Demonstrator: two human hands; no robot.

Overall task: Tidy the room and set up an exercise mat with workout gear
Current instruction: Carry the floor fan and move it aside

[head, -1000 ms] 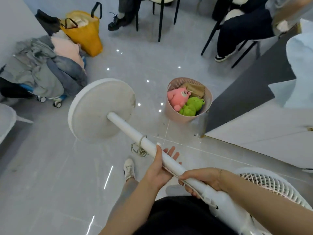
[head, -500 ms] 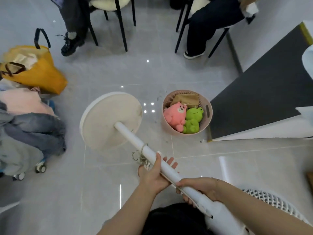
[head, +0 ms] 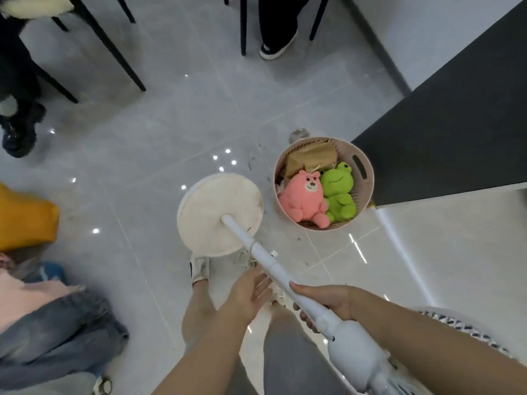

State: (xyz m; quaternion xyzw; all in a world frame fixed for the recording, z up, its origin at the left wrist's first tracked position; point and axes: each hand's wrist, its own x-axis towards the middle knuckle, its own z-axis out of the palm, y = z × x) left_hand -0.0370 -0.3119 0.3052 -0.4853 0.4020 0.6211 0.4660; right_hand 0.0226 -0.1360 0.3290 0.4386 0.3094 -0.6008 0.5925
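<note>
1. Standing fan [head: 285, 283]: held tilted over the tiled floor [head: 171, 115]; its round base [head: 219, 213] is beside the pink basket [head: 368, 178].
2. Right hand [head: 328, 305]: grip wrapped round the fan pole, just below the motor housing.
3. Left hand [head: 249, 292]: grip wide, fingers straight, just beside the pole; contact cannot be told.
4. Basket contents: pink plush bear [head: 303, 198], green plush frog [head: 339, 192].
5. Clothes pile [head: 51, 323] at the floor's left edge, yellow bag [head: 25, 218] above it.
</note>
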